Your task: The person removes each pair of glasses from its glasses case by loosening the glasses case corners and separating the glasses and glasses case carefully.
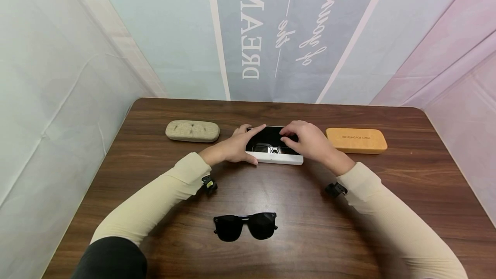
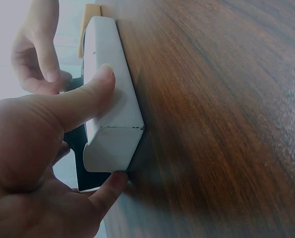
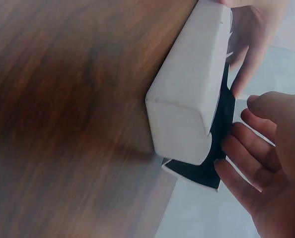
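A white glasses case (image 1: pixel 276 158) with a black lining stands with its lid raised in the middle of the table. Inside it lies a pair of clear-framed glasses (image 1: pixel 274 149), partly in shadow. My left hand (image 1: pixel 234 146) holds the case's left end, thumb (image 2: pixel 100 87) on the white front wall and another finger at the lower corner. Over the right part of the case is my right hand (image 1: pixel 310 142), its fingers (image 3: pixel 252 144) loosely bent at the edge of the dark-lined lid (image 3: pixel 199 171), with nothing gripped between them and the thumb.
Black sunglasses (image 1: pixel 246 226) lie folded nearer the front. To the left of the white case is a beige patterned glasses case (image 1: pixel 192 131); to the right, a yellow-orange one (image 1: pixel 356 141), both closed. A printed cloth (image 1: pixel 186 33) hangs behind the table.
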`<state>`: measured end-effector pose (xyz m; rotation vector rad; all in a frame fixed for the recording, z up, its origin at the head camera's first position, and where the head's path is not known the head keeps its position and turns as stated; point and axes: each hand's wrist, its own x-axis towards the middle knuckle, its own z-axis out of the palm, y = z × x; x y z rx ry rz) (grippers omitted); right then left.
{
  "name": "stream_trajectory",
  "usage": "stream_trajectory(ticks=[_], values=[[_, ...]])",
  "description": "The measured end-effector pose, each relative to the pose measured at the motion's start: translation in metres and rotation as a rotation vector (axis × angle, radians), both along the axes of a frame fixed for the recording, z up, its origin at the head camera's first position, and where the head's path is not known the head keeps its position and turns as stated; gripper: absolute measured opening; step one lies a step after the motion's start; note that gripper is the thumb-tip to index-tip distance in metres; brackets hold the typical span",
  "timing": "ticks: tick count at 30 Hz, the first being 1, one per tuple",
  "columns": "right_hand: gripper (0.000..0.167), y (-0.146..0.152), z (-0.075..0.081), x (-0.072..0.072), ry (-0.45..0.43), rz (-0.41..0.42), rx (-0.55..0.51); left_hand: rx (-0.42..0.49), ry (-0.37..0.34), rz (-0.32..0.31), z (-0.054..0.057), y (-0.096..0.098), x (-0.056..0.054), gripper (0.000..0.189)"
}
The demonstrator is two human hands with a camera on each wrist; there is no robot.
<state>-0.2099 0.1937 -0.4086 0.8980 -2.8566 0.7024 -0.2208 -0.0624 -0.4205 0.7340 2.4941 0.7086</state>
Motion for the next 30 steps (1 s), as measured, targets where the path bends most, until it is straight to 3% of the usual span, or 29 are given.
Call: stream_trajectory(ticks=[12, 30], values=[[0.024, -0.010, -0.005, 0.000, -0.091, 0.068, 0.035, 0.004, -0.001, -0.009, -0.001, -0.001, -0.001, 0.109], [0.022, -0.019, -0.010, 0.001, -0.115, 0.130, 0.118, 0.006, 0.001, -0.009, -0.003, -0.002, 0.000, 0.108]])
